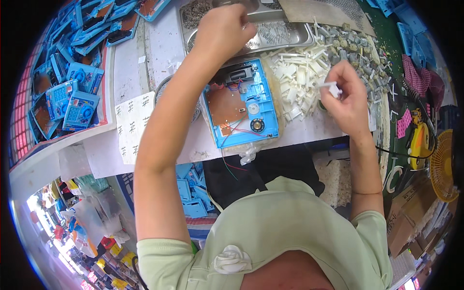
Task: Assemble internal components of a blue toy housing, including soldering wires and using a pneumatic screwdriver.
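Observation:
My left hand (223, 33) reaches over the steel tray (302, 35) at the far side, fingers pinched together. Whatever they may hold is hidden. In my right hand (347, 99), between thumb and fingers, is a small white plastic piece (330, 88). Between my arms lies an opened blue plastic toy casing (267, 91), inner side up, with a brown board (224, 107), a dark motor-like block (240, 73) and a round speaker (257, 124). Thin red and green wires trail over its near edge. Loose white plastic pieces (296, 79) are heaped just left of my right hand.
Grey small parts (355, 46) are piled at the right back. Several blue casings (79, 110) fill the left side. A paper sheet with handwriting (129, 126) lies left of my left arm. At the right stand a yellow fan (442, 165) and a cardboard box (411, 210).

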Tool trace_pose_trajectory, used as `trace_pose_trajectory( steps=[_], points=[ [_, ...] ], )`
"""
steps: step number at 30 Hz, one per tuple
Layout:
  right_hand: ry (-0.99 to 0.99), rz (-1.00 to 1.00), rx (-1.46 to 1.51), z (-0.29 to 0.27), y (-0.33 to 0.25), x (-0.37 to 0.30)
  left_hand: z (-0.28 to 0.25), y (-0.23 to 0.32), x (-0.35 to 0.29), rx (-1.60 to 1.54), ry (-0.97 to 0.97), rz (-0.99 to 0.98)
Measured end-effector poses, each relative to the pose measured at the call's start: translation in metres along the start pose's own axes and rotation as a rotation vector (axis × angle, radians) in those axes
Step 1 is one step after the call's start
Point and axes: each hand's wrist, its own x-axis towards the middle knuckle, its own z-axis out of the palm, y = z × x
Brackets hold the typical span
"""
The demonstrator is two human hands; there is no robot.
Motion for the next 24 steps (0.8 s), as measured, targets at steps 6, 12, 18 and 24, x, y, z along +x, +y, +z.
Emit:
trace_pose_trajectory(
  steps=[6, 12, 18, 24],
  points=[
    [-0.171, -0.164, 0.256, 0.036, -0.026, -0.034, -0.071, 0.079, -0.145, -1.368, -0.197, -0.562],
    [-0.179, 0.147, 0.436, 0.074, -0.009, -0.034, -0.046, 0.069, -0.184, -1.836, 0.121, -0.895],
    [-0.023, 0.094, 0.435, 0.066, 0.013, -0.032, -0.064, 0.060, -0.203, -1.431, 0.125, -0.656],
    [0.015, 0.033, 0.422, 0.043, 0.008, -0.047, -0.049, 0.110, -0.258, -0.955, -0.670, -0.080]
  ],
)
